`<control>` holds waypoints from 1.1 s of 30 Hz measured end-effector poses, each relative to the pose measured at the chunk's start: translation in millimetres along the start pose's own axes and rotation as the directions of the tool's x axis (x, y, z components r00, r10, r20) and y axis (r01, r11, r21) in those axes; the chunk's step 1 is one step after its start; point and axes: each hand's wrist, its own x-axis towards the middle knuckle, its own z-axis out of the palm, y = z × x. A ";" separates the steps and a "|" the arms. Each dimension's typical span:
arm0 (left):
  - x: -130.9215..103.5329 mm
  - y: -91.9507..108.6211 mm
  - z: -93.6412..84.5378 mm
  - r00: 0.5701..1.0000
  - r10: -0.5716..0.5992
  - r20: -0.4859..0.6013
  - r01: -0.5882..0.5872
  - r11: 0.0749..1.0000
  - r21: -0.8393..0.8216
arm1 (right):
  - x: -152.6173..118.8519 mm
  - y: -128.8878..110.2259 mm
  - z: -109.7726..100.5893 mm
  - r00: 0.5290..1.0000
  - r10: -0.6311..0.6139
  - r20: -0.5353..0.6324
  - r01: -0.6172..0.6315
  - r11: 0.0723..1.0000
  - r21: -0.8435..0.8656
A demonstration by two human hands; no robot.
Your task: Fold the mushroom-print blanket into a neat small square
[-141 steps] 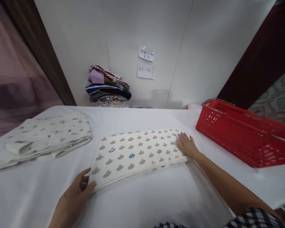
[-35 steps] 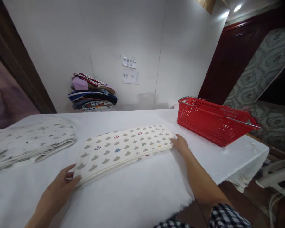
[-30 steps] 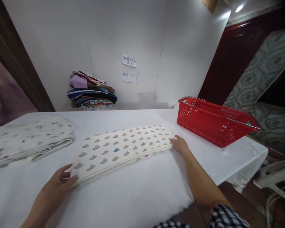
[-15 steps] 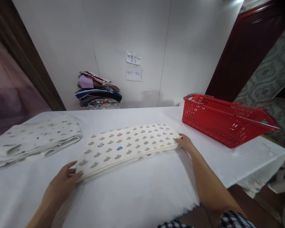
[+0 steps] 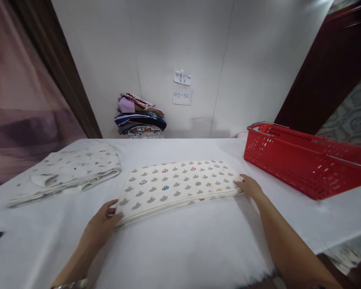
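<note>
A folded white cloth point(image 5: 180, 184) printed with grey mushroom shapes and a few coloured ones lies across the white-covered table in front of me, in several flat layers. My left hand point(image 5: 104, 222) grips its near left corner, thumb on top and fingers partly hidden at the edge. At the other end, my right hand point(image 5: 249, 186) pinches the right edge, its fingertips partly hidden by the cloth. Farther left rests a second folded white cloth point(image 5: 78, 166) with small grey marks, touched by neither hand.
A red plastic basket point(image 5: 301, 160) with metal handles stands on the right of the table point(image 5: 180, 253). Against the back wall is a stack of folded fabrics point(image 5: 141, 116). Paper signs point(image 5: 182, 96) hang on the wall, and a pink curtain point(image 5: 33, 100) hangs at left.
The view has turned left, so everything sits farther right in the picture. Both hands keep their hold on the cloth's ends, and the cloth looks much the same.
</note>
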 end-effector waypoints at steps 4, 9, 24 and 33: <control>-2.1 -0.8 0.5 1.000 0.020 -0.007 -0.020 0.999 0.026 | 2.8 -36.6 -4.7 0.975 -0.207 -0.079 0.198 0.974 -0.107; -3.4 -3.4 2.7 1.000 0.027 -0.012 -0.026 0.999 0.034 | 1.8 -126.3 17.2 0.850 -0.525 0.041 0.525 0.851 0.000; -9.6 4.9 2.4 1.000 -0.006 0.028 0.003 0.995 0.099 | 19.8 -226.6 89.2 0.765 -0.540 0.351 0.600 0.795 -0.087; -10.0 4.5 2.2 0.999 0.010 0.031 -0.013 0.994 0.107 | 2.8 -243.4 85.5 0.744 -0.563 0.360 0.621 0.781 -0.062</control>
